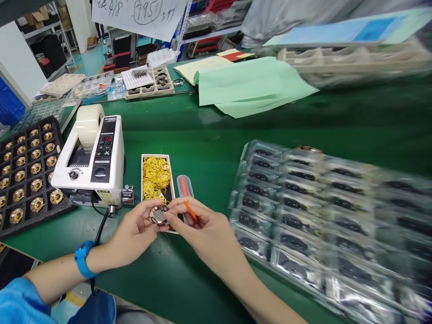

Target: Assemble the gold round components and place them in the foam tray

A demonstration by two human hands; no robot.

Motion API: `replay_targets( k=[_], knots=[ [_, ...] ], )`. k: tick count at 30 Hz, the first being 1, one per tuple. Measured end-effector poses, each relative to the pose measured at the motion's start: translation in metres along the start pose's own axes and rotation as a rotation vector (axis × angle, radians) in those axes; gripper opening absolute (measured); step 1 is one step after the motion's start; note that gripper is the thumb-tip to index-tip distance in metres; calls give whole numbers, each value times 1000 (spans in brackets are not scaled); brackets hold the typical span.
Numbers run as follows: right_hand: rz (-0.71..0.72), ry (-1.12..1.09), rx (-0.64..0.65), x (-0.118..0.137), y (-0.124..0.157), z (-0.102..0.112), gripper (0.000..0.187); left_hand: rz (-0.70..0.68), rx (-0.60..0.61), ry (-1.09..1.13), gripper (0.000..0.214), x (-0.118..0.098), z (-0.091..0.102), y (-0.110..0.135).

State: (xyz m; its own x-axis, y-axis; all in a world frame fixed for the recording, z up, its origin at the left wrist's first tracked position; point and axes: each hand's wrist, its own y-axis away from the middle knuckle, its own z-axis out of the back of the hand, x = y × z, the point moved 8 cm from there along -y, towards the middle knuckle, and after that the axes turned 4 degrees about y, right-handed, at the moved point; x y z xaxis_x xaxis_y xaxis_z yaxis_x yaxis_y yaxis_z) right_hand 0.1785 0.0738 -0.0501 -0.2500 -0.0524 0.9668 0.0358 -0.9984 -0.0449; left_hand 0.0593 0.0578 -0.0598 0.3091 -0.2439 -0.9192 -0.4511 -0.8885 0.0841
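Between the fingertips of both hands is a small round part (158, 216) with a metallic rim and a grey centre. My left hand (137, 225) grips its left side in a pinch. On the right, my right hand (199, 225) pinches the other edge and also has an orange stick-like tool (191, 212) tucked between its fingers. Fine wires seem to hang below the part. Just behind the hands lies a white box (142, 168) of thin yellow rings (155, 175). A clear tube-like holder with an orange strip (184, 185) is beside it.
A white tape dispenser (113, 157) and a small counter (128, 196) stand left. Beyond them is a black foam tray (27, 193) of round gold parts. Clear trays (273, 216) of dark parts fill the right. Green sheets (249, 85) lie at the back.
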Motion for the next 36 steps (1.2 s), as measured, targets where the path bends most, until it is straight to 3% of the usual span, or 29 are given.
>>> replay_targets(
  k=[21,36],
  knots=[
    [179,153,-110,16,7,-3,16,49,-94,-41,32,-3,5,-2],
    [345,371,-169,23,18,-9,14,79,-253,-84,39,-1,17,-2]
  ],
)
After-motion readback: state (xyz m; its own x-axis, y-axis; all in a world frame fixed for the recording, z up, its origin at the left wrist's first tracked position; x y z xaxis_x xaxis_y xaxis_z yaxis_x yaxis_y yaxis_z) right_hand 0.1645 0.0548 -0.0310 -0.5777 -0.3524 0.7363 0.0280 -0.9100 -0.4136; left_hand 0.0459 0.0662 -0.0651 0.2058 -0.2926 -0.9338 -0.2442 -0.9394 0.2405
